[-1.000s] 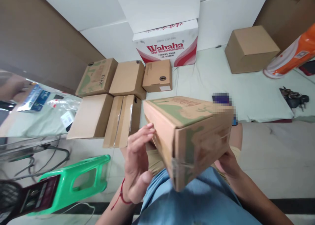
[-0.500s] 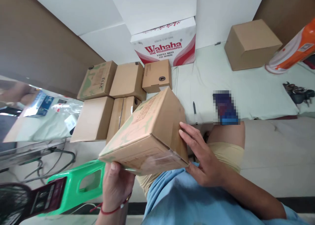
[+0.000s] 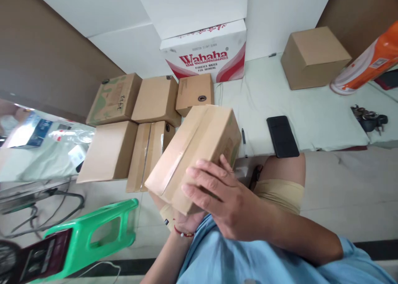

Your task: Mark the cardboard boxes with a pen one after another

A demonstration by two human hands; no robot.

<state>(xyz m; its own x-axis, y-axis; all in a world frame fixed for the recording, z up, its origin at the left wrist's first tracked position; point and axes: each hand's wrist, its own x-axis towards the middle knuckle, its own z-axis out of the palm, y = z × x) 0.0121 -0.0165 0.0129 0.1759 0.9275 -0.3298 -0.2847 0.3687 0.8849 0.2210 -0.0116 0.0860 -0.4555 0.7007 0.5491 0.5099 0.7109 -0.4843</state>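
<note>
A taped cardboard box (image 3: 189, 147) is held tilted above my lap, its tape seam facing up. My left hand (image 3: 189, 222) supports it from beneath; the box hides its fingers. Across the near right part of the box lies my right hand (image 3: 224, 197), its fingers spread on the taped face and the side. Behind and left of the held box, several cardboard boxes stand in two rows, among them a box marked 2422 (image 3: 113, 99), a plain box (image 3: 107, 151) and a small box with a round black hole (image 3: 195, 91).
A white and red Wahaha carton (image 3: 205, 56) stands at the back. On the table (image 3: 258, 85) are a pen (image 3: 244, 141), a phone (image 3: 282, 137), keys (image 3: 370, 118), a cardboard box (image 3: 314, 58) and an orange-white container (image 3: 367, 64). A green stool (image 3: 77, 234) is lower left.
The held box has been turned so its taped face is up. My left hand has moved right and under it; my right hand has moved left onto its taped face.
</note>
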